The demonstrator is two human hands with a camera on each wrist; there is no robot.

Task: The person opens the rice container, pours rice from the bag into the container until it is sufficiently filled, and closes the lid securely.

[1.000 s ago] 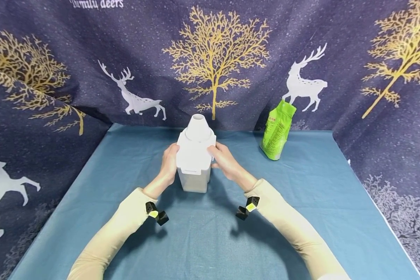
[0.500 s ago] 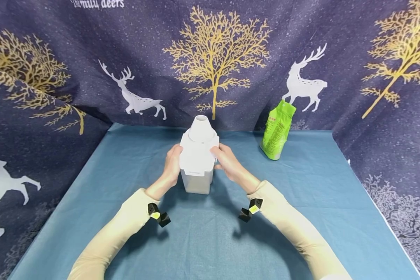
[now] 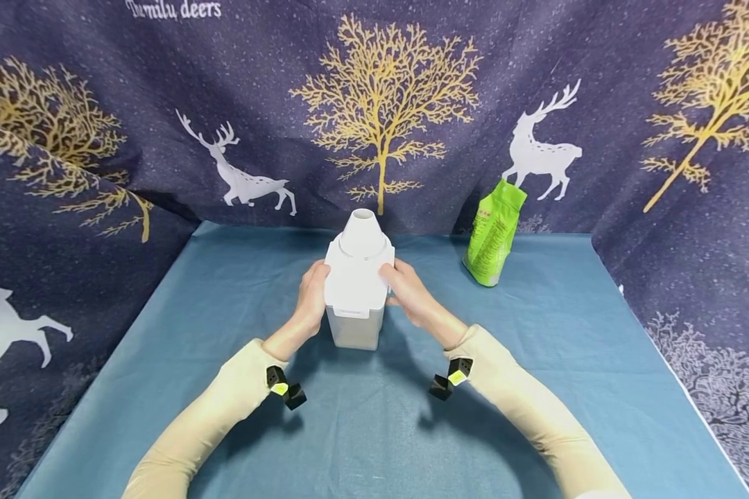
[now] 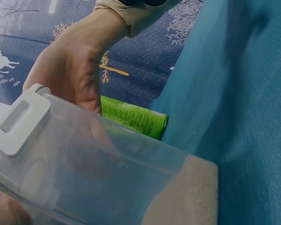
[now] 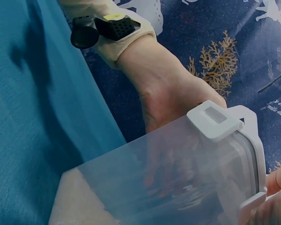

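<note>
A tall see-through plastic storage container [image 3: 357, 331] with a white lid [image 3: 357, 283] stands between the two hands in the head view. A white cone-shaped spout with an open top [image 3: 362, 235] sits on the lid's far part. My left hand [image 3: 312, 294] grips the container's left side near the lid, and my right hand [image 3: 410, 294] holds the right side, its thumb on the lid. Pale fine grain [image 4: 194, 192] slopes across the container's bottom in the left wrist view. White latches, such as this clip [image 5: 213, 120], show at the lid's edge. Whether the base touches the table is unclear.
A bright green printed bag [image 3: 493, 232] leans at the back right of the table. Blue cloth [image 3: 374, 430] covers the tabletop. Dark fabric with deer and trees [image 3: 437, 132] hangs behind and at both sides.
The container has shifted slightly right and toward me, with both hands still gripping it. The green bag stays in place.
</note>
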